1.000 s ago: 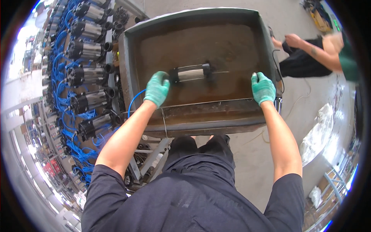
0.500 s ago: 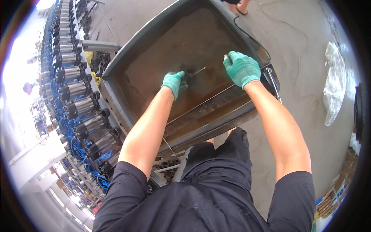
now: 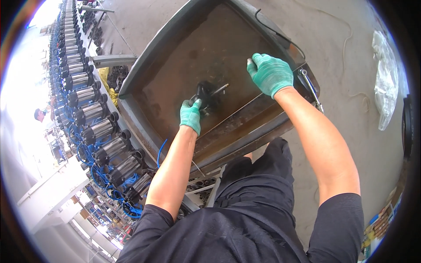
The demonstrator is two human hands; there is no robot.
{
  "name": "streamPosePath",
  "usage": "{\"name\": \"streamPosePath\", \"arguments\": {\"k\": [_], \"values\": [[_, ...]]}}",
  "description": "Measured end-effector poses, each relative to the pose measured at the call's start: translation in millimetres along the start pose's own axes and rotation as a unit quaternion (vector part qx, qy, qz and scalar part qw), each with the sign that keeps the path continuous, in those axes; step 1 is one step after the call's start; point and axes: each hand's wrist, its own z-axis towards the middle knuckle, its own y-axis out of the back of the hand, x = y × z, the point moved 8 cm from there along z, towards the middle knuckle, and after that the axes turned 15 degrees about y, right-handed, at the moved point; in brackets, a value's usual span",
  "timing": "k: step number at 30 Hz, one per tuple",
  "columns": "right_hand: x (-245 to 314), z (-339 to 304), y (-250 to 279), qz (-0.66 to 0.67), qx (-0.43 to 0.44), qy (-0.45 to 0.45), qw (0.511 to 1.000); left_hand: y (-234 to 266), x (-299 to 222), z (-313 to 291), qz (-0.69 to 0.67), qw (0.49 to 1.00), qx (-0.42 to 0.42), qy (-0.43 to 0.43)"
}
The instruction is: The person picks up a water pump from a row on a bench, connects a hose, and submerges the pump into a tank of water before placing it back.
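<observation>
A tub of brownish water stands in front of me. My left hand, in a green glove, is closed on the lower end of a black part with a metal shaft. The shaft points up to the right. The part sits at the water, its lower portion blurred. My right hand, also gloved in green, hovers over the tub's right side with its fingers curled. What it holds, if anything, is hidden. Just beside it, a ratchet wrench lies on the right corner ledge.
Along the left runs a long row of metal cylinders with black ends and blue cables. A black cable hangs over the tub's right rim. Clear plastic sheeting lies on the floor at right. Another person is far left.
The black part has come up into clearer view in my left hand, which sits slightly lower in the picture. My right hand has shifted slightly up and left. The view has tilted a little.
</observation>
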Motion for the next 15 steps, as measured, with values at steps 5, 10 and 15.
{"name": "streamPosePath", "arguments": {"k": [5, 10, 15], "values": [[-2, -1, 2, -0.005, -0.010, 0.006, 1.000, 6, 12, -9, -0.042, 0.999, 0.003, 0.010], [-1, -1, 2, -0.002, -0.021, 0.012, 1.000, 16, 18, -13, -0.077, 0.996, -0.030, 0.033], [-1, -1, 1, -0.004, -0.020, 0.015, 1.000, 19, 19, -16, -0.085, 0.994, -0.056, 0.027]]}}
